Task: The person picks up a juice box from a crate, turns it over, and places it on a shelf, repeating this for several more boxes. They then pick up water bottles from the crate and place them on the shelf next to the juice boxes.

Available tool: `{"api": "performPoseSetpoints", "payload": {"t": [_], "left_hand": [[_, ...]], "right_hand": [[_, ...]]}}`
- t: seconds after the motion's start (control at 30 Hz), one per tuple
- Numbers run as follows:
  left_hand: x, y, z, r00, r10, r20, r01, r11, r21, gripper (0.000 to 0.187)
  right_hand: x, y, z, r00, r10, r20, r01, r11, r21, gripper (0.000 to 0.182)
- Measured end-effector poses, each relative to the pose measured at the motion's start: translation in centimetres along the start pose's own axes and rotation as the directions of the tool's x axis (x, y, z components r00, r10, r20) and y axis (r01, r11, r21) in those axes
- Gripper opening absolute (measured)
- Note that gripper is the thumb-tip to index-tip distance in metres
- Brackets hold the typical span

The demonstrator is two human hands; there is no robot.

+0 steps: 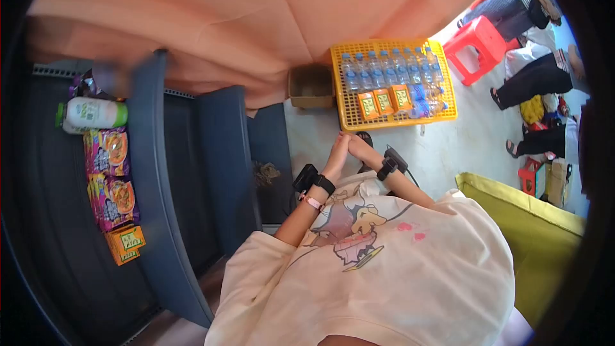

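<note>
My left hand [337,151] and my right hand [360,147] meet in front of my body, touching at the fingertips. Both look closed, with fingers pressed together, and no object shows in them. Each wrist wears a black strapped device; a pink band is also on the left one. Beyond my hands stands a yellow plastic crate [339,114], the closest large thing to them. On it are rows of clear water bottles [394,70], several orange boxes [383,102] and a few bottles lying over at the right.
Dark shelving [163,173] at left bears a white-green bottle [96,114], purple noodle packets [112,202] and orange boxes [126,243]. A cardboard box [310,87] sits beside the crate. At right are a red stool [477,48], an olive cloth-covered edge [532,224] and other people.
</note>
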State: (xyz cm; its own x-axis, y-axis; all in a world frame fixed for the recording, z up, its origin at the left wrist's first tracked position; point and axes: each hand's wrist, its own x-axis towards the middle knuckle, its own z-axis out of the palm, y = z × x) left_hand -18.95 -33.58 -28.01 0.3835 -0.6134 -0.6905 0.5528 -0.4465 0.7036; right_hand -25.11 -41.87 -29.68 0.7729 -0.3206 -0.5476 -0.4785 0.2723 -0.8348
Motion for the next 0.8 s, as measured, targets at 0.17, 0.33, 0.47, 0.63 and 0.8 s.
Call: {"api": "performPoseSetpoints", "payload": {"t": [0.17,0.33,0.47,0.63,0.8], "left_hand": [[1.6,1.2,3.3,0.999,-0.021,0.043,0.017,0.996,0.090,0.039],[4.0,1.8,6.5,0.997,-0.065,0.045,0.059,0.990,0.128,0.034],[6.8,2.0,8.6,0.968,-0.200,0.150,0.156,0.953,0.259,0.035],[12.5,-0.1,11.3,0.952,-0.205,0.229,0.121,0.935,0.332,0.025],[14.8,1.0,14.8,0.918,-0.317,0.237,0.244,0.924,0.293,0.033]], "right_hand": [[2.4,5.5,-3.5,0.994,-0.080,-0.076,0.084,0.995,0.056,0.033],[0.6,1.5,-7.4,0.992,0.093,-0.085,-0.077,0.982,0.173,0.035],[0.7,2.8,-10.4,0.984,0.101,-0.145,-0.071,0.977,0.199,0.032],[1.5,4.9,-13.9,0.943,0.157,-0.293,-0.055,0.943,0.328,0.031],[3.8,9.2,-18.1,0.901,0.161,-0.403,-0.104,0.982,0.159,0.045]]}}
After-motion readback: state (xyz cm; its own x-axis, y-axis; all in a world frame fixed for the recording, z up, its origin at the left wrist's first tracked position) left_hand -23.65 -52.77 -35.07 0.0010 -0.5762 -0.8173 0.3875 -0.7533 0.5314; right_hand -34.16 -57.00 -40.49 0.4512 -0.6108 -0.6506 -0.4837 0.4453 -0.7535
